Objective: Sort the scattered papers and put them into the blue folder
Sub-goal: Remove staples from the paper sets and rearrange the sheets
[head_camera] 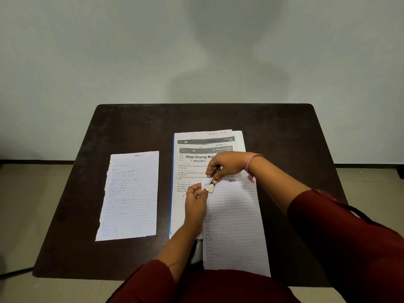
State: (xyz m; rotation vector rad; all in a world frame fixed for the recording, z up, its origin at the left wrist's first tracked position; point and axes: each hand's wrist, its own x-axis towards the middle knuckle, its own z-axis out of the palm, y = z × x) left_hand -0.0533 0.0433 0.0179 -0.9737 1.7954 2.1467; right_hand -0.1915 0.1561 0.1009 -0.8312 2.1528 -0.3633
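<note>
A stack of printed sheets (pixel 196 162) lies on the blue folder (pixel 170 215), of which only the left edge shows. A lined sheet marked "Section 1" (pixel 236 215) lies over the stack's right side and reaches the table's near edge. My left hand (pixel 195 202) pinches that sheet's top left corner. My right hand (pixel 227 166) grips a small slim tool with a white tip (pixel 211 184), pressed at the same corner. Another handwritten lined sheet (pixel 131 195) lies alone to the left.
The dark brown table (pixel 284 132) stands against a plain wall, with floor showing on both sides. A dark object (pixel 196 250) lies partly under my left forearm near the front edge.
</note>
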